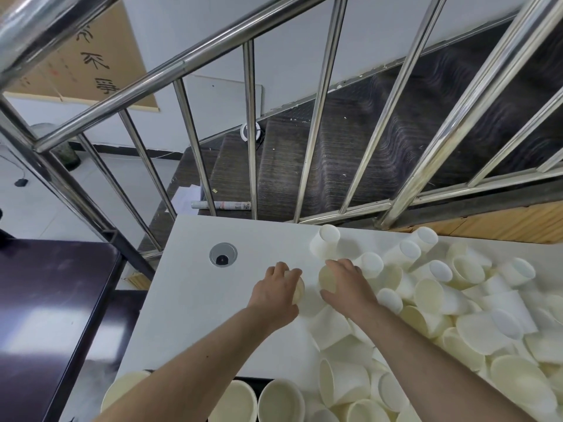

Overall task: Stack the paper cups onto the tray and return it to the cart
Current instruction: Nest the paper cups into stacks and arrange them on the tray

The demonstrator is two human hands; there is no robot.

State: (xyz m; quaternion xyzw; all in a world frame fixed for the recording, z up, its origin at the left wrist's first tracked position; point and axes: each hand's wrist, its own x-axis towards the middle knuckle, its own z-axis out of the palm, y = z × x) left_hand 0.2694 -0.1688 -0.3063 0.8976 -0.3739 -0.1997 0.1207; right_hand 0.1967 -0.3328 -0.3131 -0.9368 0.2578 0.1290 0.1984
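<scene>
Our left hand (278,289) and right hand (342,280) each grip a paper cup (327,280) on the white desk (213,300) beside the loose heap, and we judge them light, crushable, best held around the wall.

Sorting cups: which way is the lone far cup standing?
Upside down: the far cup stands on its rim on the table, closed base up.
</scene>
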